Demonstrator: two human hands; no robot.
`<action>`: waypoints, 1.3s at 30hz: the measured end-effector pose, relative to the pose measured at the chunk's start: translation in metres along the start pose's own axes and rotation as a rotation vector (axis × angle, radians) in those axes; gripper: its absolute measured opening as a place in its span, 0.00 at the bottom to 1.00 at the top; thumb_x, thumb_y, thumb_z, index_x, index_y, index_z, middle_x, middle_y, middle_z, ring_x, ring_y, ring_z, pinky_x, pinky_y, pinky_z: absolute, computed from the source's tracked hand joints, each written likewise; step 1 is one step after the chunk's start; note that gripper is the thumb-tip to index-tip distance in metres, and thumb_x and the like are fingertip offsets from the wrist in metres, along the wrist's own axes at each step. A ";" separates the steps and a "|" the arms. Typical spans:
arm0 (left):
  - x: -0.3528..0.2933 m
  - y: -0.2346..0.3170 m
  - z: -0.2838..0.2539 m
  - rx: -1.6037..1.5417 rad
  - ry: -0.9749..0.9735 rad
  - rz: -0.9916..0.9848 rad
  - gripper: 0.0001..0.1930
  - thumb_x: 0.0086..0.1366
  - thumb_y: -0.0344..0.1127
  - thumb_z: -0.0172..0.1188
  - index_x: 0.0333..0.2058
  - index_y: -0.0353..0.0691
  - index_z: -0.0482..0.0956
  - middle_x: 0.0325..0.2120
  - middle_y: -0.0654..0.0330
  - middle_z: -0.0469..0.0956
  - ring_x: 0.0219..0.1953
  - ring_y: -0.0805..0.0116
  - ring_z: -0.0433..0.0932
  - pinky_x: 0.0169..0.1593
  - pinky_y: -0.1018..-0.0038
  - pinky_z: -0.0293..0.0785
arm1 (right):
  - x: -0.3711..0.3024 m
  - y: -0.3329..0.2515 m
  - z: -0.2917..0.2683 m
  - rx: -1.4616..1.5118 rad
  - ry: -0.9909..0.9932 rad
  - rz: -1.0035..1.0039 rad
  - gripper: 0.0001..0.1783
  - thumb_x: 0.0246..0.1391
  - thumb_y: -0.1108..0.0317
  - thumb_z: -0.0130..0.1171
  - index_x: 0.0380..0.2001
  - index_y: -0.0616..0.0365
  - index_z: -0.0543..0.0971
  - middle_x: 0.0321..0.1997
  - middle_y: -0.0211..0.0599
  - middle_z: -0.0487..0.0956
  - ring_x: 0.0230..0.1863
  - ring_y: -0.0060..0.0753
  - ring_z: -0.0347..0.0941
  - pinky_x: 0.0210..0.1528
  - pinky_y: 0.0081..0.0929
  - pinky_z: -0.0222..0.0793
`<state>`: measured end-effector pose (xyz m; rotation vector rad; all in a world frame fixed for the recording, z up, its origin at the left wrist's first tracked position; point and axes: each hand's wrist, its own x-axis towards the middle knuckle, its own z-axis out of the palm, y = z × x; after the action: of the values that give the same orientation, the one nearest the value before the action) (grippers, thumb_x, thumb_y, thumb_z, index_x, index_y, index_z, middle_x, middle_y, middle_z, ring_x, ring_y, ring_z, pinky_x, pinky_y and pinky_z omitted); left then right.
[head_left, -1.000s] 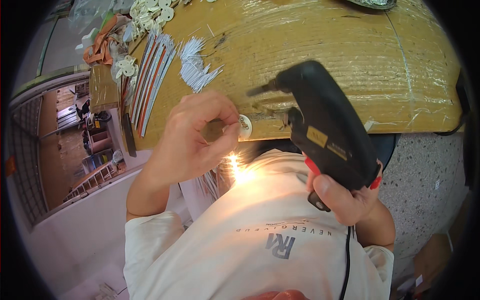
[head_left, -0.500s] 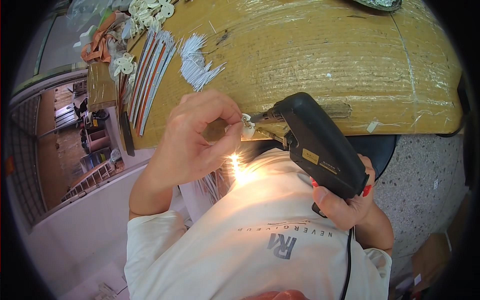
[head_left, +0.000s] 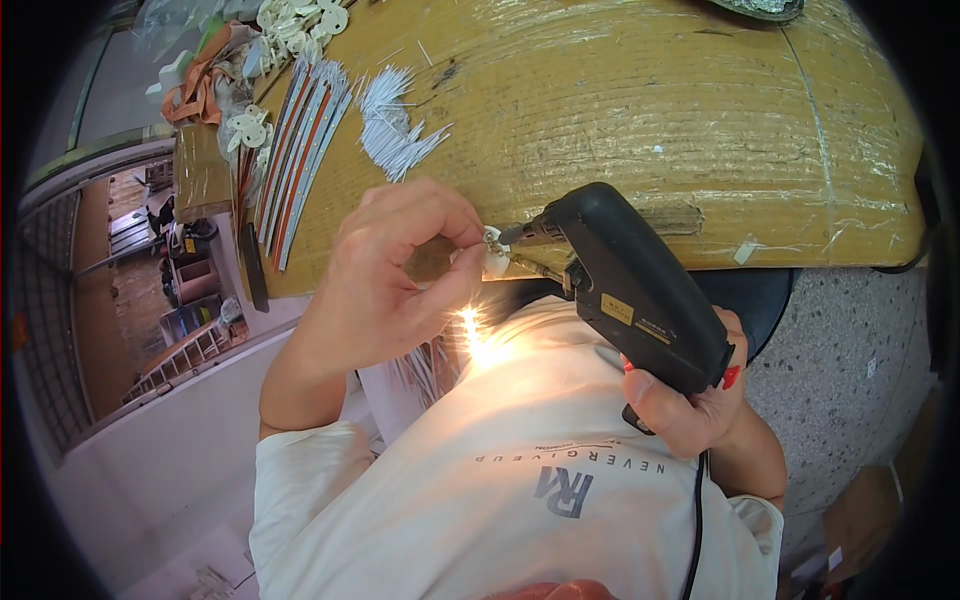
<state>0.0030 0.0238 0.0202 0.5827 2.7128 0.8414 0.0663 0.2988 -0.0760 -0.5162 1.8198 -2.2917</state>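
Between the thumb and forefinger of my left hand (head_left: 395, 270) is a small white disc-shaped part (head_left: 497, 262), held at the table's near edge. My right hand (head_left: 695, 405) is wrapped round the handle of a black soldering gun (head_left: 645, 295) with a red trigger. The gun's dark tip (head_left: 515, 235) reaches the upper side of the disc. A thin brass-coloured feed tube (head_left: 535, 268) runs below the tip and points at the same part. Whether tip and part actually touch is too small to tell.
Cardboard under clear tape covers the table (head_left: 620, 110). On it lie loose white wires (head_left: 395, 125), narrow light strips (head_left: 305, 150) and several white discs (head_left: 305, 22). A dark dish (head_left: 765, 8) sits at the far edge. A black cord (head_left: 697, 520) hangs from the gun. Bright light glows by my lap.
The soldering gun has shifted very slightly to the left. My left hand and the white disc stay in place.
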 end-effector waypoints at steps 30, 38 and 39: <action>-0.002 -0.002 0.001 -0.022 0.006 0.017 0.04 0.58 0.20 0.68 0.31 0.33 0.81 0.34 0.56 0.84 0.38 0.64 0.82 0.43 0.71 0.75 | -0.010 0.000 0.003 0.056 0.110 0.066 0.04 0.44 0.75 0.66 0.23 0.60 0.79 0.18 0.33 0.77 0.15 0.29 0.71 0.22 0.24 0.64; -0.003 -0.002 0.001 -0.029 0.005 0.006 0.04 0.59 0.21 0.68 0.31 0.33 0.81 0.35 0.56 0.84 0.38 0.64 0.82 0.45 0.70 0.74 | -0.009 -0.009 0.005 0.207 0.201 0.282 0.05 0.45 0.74 0.65 0.27 0.63 0.82 0.22 0.34 0.80 0.18 0.26 0.74 0.25 0.22 0.67; -0.002 -0.003 0.002 -0.017 0.006 0.009 0.04 0.59 0.21 0.68 0.31 0.34 0.81 0.35 0.56 0.84 0.39 0.63 0.82 0.45 0.70 0.74 | -0.008 -0.008 0.005 0.209 0.200 0.284 0.05 0.45 0.74 0.65 0.27 0.63 0.82 0.22 0.34 0.80 0.18 0.26 0.74 0.25 0.22 0.67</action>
<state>0.0047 0.0216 0.0173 0.5904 2.7076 0.8685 0.0766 0.2988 -0.0683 0.0040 1.5836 -2.3607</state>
